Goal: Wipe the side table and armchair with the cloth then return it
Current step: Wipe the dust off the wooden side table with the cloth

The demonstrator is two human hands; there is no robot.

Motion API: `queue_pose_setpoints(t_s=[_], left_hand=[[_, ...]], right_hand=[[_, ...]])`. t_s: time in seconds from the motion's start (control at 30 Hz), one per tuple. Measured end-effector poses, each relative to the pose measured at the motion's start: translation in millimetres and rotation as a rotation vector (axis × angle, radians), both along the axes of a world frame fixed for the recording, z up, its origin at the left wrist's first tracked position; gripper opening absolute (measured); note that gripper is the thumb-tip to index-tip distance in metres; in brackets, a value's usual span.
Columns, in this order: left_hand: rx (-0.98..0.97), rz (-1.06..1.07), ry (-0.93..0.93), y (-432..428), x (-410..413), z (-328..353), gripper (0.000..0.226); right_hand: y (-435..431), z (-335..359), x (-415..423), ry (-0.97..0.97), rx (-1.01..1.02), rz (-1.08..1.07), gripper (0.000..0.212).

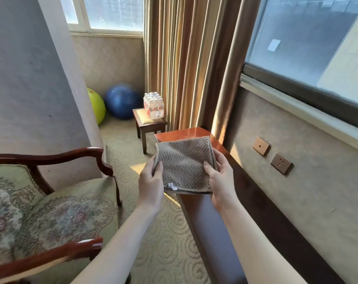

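A person looks down at their own two bare forearms, reaching forward over a patterned carpet in a sunlit room. Between the hands is a grey-brown waffle-textured cloth, folded into a rough square and held up in the air above the near end of a long, polished reddish-wood side table that runs along the wall on the right. The left hand pinches the cloth's left edge, thumb on top and fingers curled beneath; the right hand grips the right edge the same way, so both hands are closed on the fabric and keep it taut and flat, probably to present a tidy pad for wiping. A small white label shows at the cloth's lower left corner. The cloth does not appear to touch the tabletop. To the left stands an armchair with dark carved wooden arms and floral green upholstery, well apart from the hands. Farther back, a small dark stool carries a shrink-wrapped pack of water bottles, beside tall tan curtains. A blue exercise ball and a green one rest in the far corner beneath a window.
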State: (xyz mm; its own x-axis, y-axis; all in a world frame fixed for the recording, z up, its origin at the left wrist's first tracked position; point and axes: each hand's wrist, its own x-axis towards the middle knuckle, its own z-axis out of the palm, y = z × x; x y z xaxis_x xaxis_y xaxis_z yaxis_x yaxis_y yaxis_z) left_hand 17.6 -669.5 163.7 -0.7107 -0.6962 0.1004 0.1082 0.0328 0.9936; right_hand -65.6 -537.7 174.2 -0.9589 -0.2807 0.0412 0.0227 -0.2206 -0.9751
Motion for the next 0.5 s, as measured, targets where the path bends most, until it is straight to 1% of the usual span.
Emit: queue_pose_setpoints(t_s=[0.2,0.43,0.5], left_hand=[[0.054,0.003,-0.023,-31.4,-52.8,-27.2,0.038],[0.059,0.096,-0.063,-72.4,-150.9,-52.2,0.037],[0.085,0.128,-0.088,-82.5,-183.3,-61.5,0.037]], right_hand=[[-33.0,-22.9,-61.1,-0.014,0.054,0.042,0.04],[-84.9,-47.0,-170.9,0.017,0.084,0.103,0.043],[-98.1,-56.9,-205.2,0.004,0.106,0.11,0.044]])
